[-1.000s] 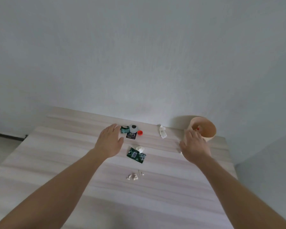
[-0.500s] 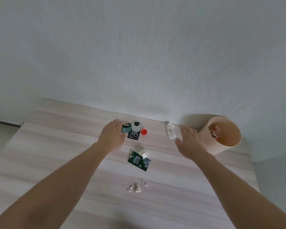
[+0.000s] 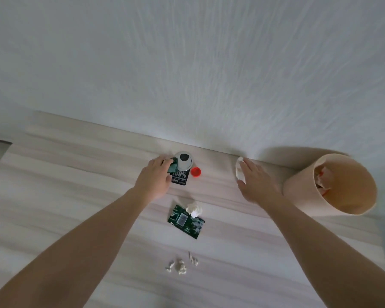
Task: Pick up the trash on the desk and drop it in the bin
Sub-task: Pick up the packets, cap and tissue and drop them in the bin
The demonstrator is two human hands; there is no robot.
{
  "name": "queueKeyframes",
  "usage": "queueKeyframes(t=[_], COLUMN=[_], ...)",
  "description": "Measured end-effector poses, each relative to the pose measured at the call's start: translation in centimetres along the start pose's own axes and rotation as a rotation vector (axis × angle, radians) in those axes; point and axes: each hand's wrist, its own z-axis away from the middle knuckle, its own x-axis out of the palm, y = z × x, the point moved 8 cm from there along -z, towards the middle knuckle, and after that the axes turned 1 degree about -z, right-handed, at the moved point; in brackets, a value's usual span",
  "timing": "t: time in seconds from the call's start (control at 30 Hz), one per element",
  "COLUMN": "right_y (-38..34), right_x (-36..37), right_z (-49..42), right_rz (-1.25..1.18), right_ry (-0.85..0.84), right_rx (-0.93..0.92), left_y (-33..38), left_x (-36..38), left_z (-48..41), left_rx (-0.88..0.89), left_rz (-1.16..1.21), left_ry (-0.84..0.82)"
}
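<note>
Your right hand (image 3: 257,185) lies flat, fingers (image 3: 246,167) straight and together, touching the white tissue (image 3: 239,172) just left of the bin (image 3: 298,196). Farther left of the bin, your left hand (image 3: 153,181) pinches a green scrap (image 3: 172,170) on the bench (image 3: 76,174).

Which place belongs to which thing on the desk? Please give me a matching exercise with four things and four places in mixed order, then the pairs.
1 red cap
2 crumpled paper ball
3 small white scraps
4 white tissue

a beside the right hand
b just right of the grey disc
c on the green wrapper's upper edge
d nearer to the camera than the green wrapper

Pairs: 1-b, 2-c, 3-d, 4-a
</note>
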Motion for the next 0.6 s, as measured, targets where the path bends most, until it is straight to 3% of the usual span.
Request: queueKeyframes(t=[0.23, 0.6], right_y=[0.2, 0.1], right_x=[1.5, 1.2], right_z=[-1.0, 0.1], right_rz=[-0.03, -0.114], right_ry=[0.091, 0.131], right_rx=[-0.08, 0.028], left_y=[-0.7, 0.0], left_x=[0.5, -0.4], left_z=[0.0, 1.2], left_rx=[0.012, -0.015], left_rz=[-0.044, 0.093], left_ry=[0.101, 0.106])
